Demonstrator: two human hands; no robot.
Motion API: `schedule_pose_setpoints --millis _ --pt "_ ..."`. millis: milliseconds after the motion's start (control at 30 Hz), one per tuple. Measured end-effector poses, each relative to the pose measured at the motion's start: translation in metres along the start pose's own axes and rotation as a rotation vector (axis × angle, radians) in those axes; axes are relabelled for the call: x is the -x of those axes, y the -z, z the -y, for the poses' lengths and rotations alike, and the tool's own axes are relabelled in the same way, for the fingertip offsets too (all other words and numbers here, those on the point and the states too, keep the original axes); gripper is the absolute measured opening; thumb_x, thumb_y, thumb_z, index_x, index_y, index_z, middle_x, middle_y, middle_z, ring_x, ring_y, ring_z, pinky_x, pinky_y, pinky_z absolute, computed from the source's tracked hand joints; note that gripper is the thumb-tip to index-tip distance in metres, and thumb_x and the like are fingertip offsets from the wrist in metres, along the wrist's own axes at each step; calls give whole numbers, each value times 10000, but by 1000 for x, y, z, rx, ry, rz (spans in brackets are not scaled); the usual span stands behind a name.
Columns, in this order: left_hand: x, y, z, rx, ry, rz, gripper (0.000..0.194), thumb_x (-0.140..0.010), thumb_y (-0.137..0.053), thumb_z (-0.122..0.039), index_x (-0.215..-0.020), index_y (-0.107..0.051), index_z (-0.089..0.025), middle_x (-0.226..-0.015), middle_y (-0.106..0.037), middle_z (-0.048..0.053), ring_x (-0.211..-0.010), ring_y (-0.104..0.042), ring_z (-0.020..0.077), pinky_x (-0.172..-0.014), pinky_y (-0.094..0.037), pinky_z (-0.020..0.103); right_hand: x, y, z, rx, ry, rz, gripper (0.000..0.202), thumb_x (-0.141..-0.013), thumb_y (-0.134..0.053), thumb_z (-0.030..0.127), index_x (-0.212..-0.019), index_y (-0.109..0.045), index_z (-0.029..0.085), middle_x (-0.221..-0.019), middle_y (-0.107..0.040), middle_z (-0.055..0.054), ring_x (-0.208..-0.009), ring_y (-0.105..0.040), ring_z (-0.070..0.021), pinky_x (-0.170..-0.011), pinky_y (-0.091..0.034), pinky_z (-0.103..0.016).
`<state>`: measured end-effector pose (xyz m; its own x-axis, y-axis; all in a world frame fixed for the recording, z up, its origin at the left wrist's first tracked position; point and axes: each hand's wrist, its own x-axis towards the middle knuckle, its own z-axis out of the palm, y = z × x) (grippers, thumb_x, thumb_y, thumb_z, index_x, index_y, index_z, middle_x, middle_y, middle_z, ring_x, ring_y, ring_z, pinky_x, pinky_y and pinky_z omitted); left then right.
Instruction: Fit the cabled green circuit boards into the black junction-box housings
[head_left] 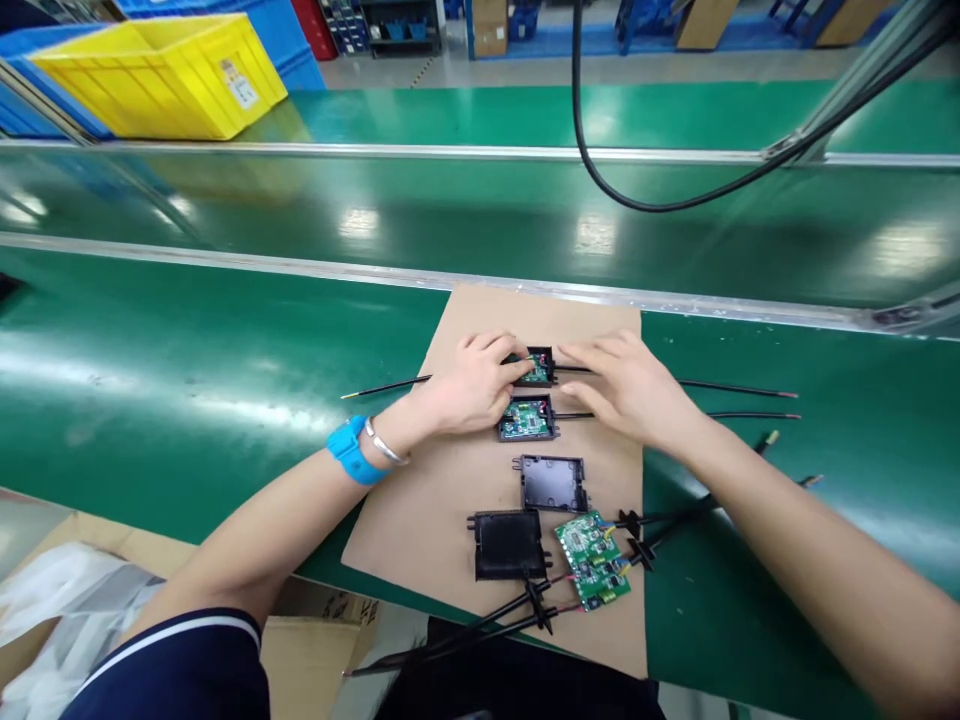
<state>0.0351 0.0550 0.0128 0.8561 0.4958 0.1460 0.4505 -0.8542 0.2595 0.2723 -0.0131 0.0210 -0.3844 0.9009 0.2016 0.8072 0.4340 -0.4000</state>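
My left hand rests with its fingertips on the circuit board in the upper black case. Just right of that case, my right hand has its fingers apart over the black cable. Below lies a second black case with a green board inside. Nearer to me are two black case halves without boards, one above the other. Green circuit boards with black cables lie to their right. All of these are on a brown cardboard sheet.
The green worktop has a metal rail along its back. A yellow bin stands at the far left beside blue bins. A black cable hangs at the upper right. Cardboard and clear plastic are at the lower left.
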Motion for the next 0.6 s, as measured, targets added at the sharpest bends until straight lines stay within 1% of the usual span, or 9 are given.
schedule_pose_setpoints --millis 33,100,200,267,333,400,433,500,600 --pt "6 3 -8 42 14 -54 393 -863 -433 -176 -1219 -600 -175 -1201 -548 106 -1149 -460 267 -975 -358 443 14 7 9 -20 7 -6 281 -917 -492 274 -1134 -623 152 -1023 -637 -111 -1007 -512 -251 -921 -412 -435" --pt "22 8 -31 182 39 -132 324 -885 -447 -193 -1153 -625 -153 -1106 -579 100 -1053 -505 221 -947 -397 386 46 17 28 -98 13 149 153 -913 -492 255 -931 -633 198 -902 -623 -64 -927 -521 -217 -842 -435 -375" --pt "50 11 -69 385 73 -63 229 -882 -535 -316 -996 -664 -166 -966 -596 73 -929 -528 194 -858 -444 344 85 19 46 -120 -52 372 51 -869 -543 235 -867 -581 200 -908 -576 -70 -920 -508 -228 -783 -441 -373" --pt "61 8 -90 452 104 -8 309 -838 -604 -423 -993 -655 -162 -961 -594 78 -911 -528 208 -839 -452 366 98 17 50 -165 -61 395 40 -877 -514 188 -869 -551 202 -930 -557 -73 -924 -504 -225 -789 -439 -381" --pt "65 6 -106 519 141 8 503 -747 -681 -534 -1063 -622 -146 -1004 -593 95 -942 -530 237 -849 -456 400 100 17 51 -270 -61 342 77 -906 -473 161 -868 -520 210 -914 -551 -60 -896 -511 -203 -773 -444 -358" --pt "63 6 -116 649 202 32 642 -713 -704 -570 -1166 -557 -139 -1030 -605 97 -948 -550 240 -837 -471 404 97 22 52 -359 -64 233 64 -920 -479 167 -895 -505 220 -905 -550 -50 -859 -524 -181 -734 -453 -326" --pt "61 8 -119 745 248 61 627 -749 -682 -551 -1200 -527 -144 -1014 -616 87 -915 -568 222 -807 -484 385 94 25 52 -371 -56 161 58 -917 -496 168 -913 -508 224 -913 -552 -50 -851 -532 -176 -719 -456 -316" --pt "57 14 -122 977 346 140 468 -842 -611 -474 -1173 -527 -154 -927 -629 56 -809 -588 170 -727 -497 325 87 33 54 -329 -11 30 91 -902 -525 151 -944 -528 231 -945 -559 -54 -858 -550 -173 -719 -464 -311" --pt "49 23 -118 1336 444 267 361 -854 -611 -458 -1040 -568 -151 -844 -630 44 -729 -596 134 -678 -502 278 70 43 60 -206 129 -36 161 -885 -524 110 -966 -570 241 -1000 -572 -62 -899 -568 -179 -738 -477 -314"
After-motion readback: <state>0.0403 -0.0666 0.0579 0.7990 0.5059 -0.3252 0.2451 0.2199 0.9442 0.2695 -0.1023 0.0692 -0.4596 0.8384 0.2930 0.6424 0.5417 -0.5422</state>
